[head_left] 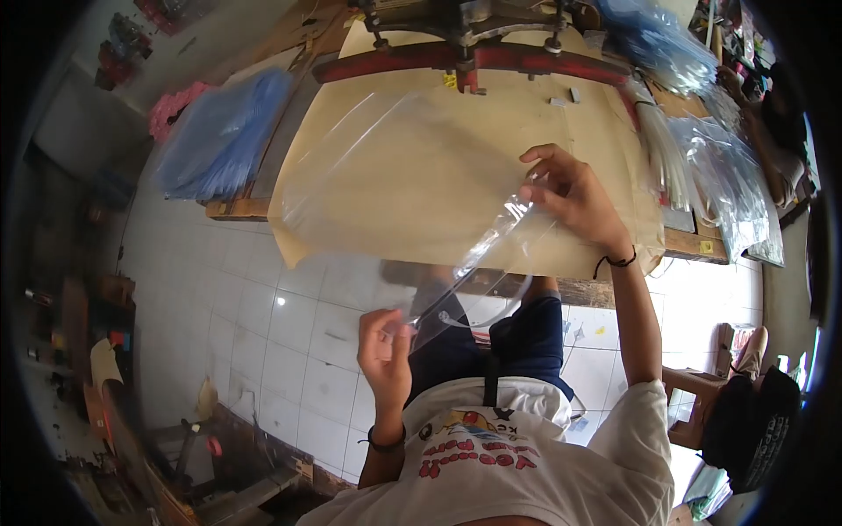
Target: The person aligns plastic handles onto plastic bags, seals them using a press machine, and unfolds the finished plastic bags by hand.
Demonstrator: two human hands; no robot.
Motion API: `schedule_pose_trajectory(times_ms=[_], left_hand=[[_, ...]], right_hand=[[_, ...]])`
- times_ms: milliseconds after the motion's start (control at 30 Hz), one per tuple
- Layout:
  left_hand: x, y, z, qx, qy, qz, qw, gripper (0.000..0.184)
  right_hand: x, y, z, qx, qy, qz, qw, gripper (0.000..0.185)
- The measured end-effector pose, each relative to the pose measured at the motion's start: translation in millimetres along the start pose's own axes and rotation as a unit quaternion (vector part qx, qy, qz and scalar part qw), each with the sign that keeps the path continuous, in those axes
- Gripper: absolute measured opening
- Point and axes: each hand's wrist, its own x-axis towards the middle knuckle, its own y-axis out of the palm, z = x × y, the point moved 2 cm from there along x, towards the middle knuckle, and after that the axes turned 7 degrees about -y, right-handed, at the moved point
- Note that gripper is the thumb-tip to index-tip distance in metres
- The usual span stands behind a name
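A clear plastic sheet [493, 245] is stretched slantwise between my two hands, over the near edge of the table and my lap. My left hand [384, 352] pinches its lower left end, close to my knees. At the upper right end, the thumb and fingers of my right hand [574, 197] close on the plastic above the brown paper. A curved clear strip [513, 302] hangs below the stretched edge; whether it belongs to the same sheet I cannot tell. More transparent plastic [351, 145] lies on the brown paper [421, 202] covering the table.
A machine with a red bar [395, 63] spans the table's far side. Stacked blue plastic sheets [224, 136] lie at left, and bundles of clear plastic [724, 171] at right. Two small pieces [574, 95] rest near the bar. A person in a black cap [761, 430] is at right.
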Motion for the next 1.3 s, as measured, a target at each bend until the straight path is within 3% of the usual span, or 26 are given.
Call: schedule_pose_trajectory(times_ms=[233, 333, 433, 533, 633, 767, 933, 1000, 1067, 1133, 1200, 1300], left_hand=[[14, 4, -10, -0.012, 0.046, -0.108, 0.993, 0.063], [13, 7, -17, -0.073, 0.054, -0.121, 0.988, 0.08], [12, 8, -22, -0.076, 0.118, -0.069, 0.988, 0.086], [16, -13, -15, -0.034, 0.022, 0.045, 0.998, 0.077], [17, -29, -20, -0.057, -0.053, 0.069, 0.995, 0.059], [30, -43, -49, 0.048, 0.066, 0.031, 0.996, 0.037], [55, -59, -110, 0.09, 0.212, -0.044, 0.972, 0.033], [64, -57, -159, 0.256, 0.407, -0.076, 0.873, 0.039], [73, -61, -192, 0.305, 0.469, -0.132, 0.818, 0.037], [76, -49, -238, 0.277, 0.527, -0.081, 0.799, 0.037], [82, -45, -260, 0.194, 0.517, 0.006, 0.833, 0.04], [92, -44, -275, 0.039, 0.395, 0.157, 0.904, 0.045]], right_hand=[[-1, -3, 7, -0.064, -0.042, 0.025, 0.997, 0.07], [-2, -3, 13, -0.078, -0.046, 0.042, 0.995, 0.073], [-4, -5, 9, -0.068, -0.101, 0.063, 0.991, 0.064], [-12, -6, 11, 0.01, -0.073, 0.102, 0.992, 0.046], [-20, 0, 18, 0.029, -0.121, 0.072, 0.99, 0.037], [-29, -2, 54, -0.017, -0.209, 0.009, 0.978, 0.035], [-37, -14, 123, -0.125, -0.36, -0.136, 0.915, 0.037], [-37, -26, 148, -0.172, -0.404, -0.157, 0.884, 0.042], [-36, -33, 168, -0.202, -0.445, -0.186, 0.853, 0.044], [-34, -41, 184, -0.198, -0.458, -0.196, 0.844, 0.046], [-33, -49, 198, -0.198, -0.461, -0.203, 0.841, 0.049], [-35, -65, 219, -0.233, -0.444, -0.195, 0.843, 0.049]])
